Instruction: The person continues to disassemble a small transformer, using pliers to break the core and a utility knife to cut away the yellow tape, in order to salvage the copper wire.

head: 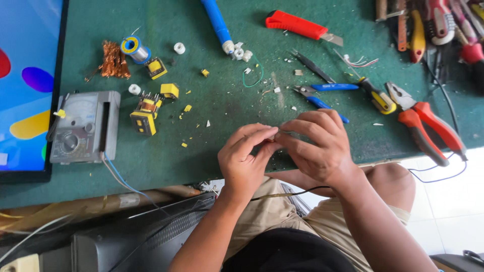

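Both the left hand (247,158) and right hand (317,146) pinch a tiny part (275,135) over the green tabletop (222,100) edge; one slip likely drops it into the lap.

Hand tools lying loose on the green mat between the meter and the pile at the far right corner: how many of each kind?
Red-handled pliers: 1
Blue-handled cutters: 1
Red utility knife: 1
Yellow-and-black screwdriver: 1
Tweezers: 1
Blue soldering iron: 1
Total: 6
The heap in the corner overlaps too much to count.
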